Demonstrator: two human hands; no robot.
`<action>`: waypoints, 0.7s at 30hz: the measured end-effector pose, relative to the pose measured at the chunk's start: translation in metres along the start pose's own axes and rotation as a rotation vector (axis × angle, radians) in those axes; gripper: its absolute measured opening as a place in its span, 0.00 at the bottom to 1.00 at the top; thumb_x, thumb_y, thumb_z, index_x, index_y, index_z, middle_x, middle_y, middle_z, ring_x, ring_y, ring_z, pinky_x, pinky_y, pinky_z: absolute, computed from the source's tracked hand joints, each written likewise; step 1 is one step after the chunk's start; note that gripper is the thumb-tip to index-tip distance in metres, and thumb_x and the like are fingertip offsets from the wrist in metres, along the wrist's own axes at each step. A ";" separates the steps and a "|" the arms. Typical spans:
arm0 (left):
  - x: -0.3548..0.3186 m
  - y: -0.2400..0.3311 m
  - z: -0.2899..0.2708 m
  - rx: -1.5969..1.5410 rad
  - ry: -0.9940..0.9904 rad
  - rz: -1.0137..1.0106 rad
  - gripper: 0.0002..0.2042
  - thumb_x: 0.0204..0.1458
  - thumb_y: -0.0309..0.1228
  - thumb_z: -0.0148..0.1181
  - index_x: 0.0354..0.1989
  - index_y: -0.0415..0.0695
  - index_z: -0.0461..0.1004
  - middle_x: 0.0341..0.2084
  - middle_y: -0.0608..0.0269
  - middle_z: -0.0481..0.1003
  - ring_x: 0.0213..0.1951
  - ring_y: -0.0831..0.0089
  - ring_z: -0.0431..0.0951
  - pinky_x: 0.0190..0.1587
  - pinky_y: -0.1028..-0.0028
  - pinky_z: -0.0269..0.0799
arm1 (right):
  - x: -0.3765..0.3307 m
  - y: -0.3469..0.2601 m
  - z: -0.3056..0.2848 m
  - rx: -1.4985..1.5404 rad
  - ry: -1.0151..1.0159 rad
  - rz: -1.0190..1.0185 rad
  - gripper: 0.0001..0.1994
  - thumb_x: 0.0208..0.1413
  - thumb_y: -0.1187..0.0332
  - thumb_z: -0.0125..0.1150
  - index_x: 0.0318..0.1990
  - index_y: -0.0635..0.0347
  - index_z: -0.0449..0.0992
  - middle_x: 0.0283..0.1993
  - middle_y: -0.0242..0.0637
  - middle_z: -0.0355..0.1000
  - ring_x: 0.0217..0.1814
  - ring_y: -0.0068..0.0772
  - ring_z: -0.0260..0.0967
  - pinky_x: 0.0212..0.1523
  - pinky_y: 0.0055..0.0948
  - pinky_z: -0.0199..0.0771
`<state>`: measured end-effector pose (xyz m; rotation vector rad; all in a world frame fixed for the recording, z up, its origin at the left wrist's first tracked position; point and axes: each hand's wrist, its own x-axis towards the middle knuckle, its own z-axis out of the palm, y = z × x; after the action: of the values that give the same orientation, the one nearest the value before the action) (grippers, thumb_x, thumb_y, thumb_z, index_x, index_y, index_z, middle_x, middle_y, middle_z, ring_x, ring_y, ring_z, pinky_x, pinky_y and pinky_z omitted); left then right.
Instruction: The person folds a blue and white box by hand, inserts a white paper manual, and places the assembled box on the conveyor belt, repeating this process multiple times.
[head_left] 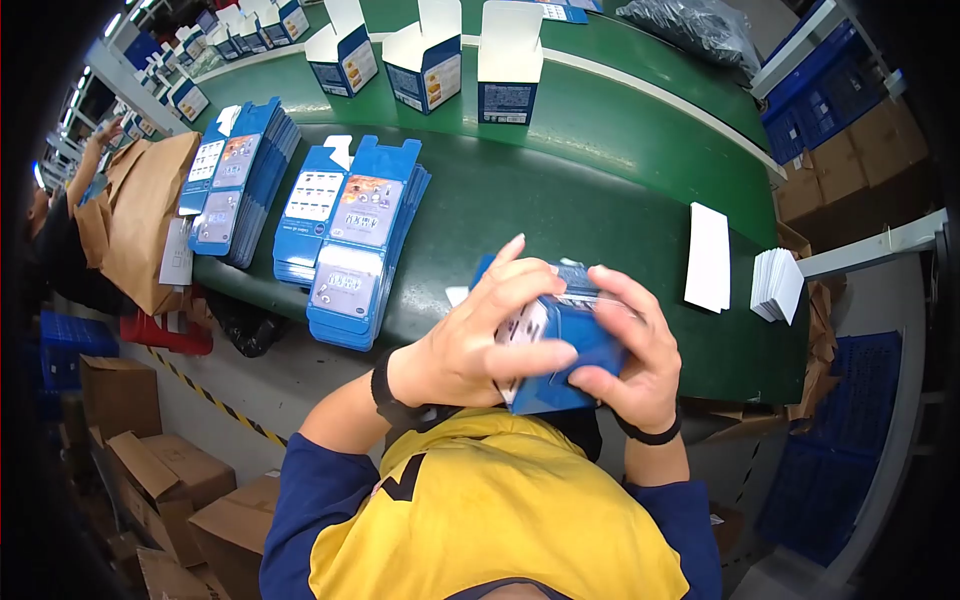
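A small blue carton (552,392), partly folded up, is held close in front of my body at the table edge. My left hand (462,340) grips its left side, the thumb lying across the printed panel. Around the right side curl the fingers of my right hand (640,365), with the thumb low on the blue face; these fingers are slightly blurred. Much of the carton's top is hidden behind both hands. To the left, two piles of flat blue cartons, a nearer pile (348,285) and a farther pile (222,218), lie on the green table (470,180).
Three upright cartons with raised white flaps (508,97) stand at the back, with more farther left. White leaflets (707,262) and a fanned pile of white papers (773,285) lie right. A brown paper bag (150,215) stands left, near another person's arm (90,160). Cardboard boxes (180,470) crowd the lower-left floor.
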<state>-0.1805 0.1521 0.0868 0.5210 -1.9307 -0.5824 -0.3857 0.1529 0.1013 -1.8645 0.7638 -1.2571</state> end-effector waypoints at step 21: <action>0.008 0.007 -0.002 0.060 -0.070 -0.010 0.36 0.37 0.29 0.70 0.58 0.45 0.60 0.49 0.50 0.64 0.51 0.54 0.69 0.61 0.42 0.49 | 0.008 -0.005 -0.003 -0.035 -0.062 0.085 0.17 0.48 0.66 0.65 0.47 0.57 0.77 0.43 0.37 0.76 0.39 0.34 0.67 0.44 0.27 0.67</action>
<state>-0.1827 0.1527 0.0969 0.5553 -2.0177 -0.5574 -0.3853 0.1486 0.1098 -1.8707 0.8275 -1.1342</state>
